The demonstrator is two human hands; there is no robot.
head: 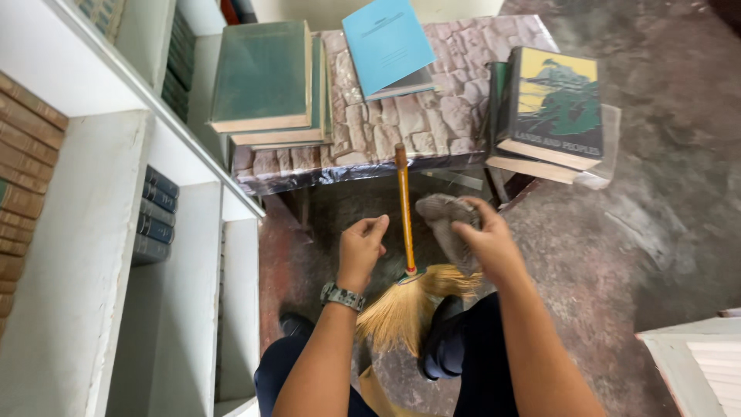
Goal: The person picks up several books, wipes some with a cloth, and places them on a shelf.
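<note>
My left hand (361, 249), with a watch on the wrist, hovers just left of a broom's orange handle (404, 205), fingers curled and holding nothing. My right hand (482, 238) grips a crumpled grey cloth (446, 220) to the right of the handle. The broom leans against the edge of a small table (394, 123) with a stone-pattern top, its straw bristles (405, 305) splayed down by my legs.
Green books (266, 77) are stacked on the table's left, a blue booklet (386, 42) on a book at the middle, and a yellow-and-green book (556, 104) on a stack at the right. White bookshelves (116, 232) with book rows stand at left. A white panel (695, 363) lies at lower right.
</note>
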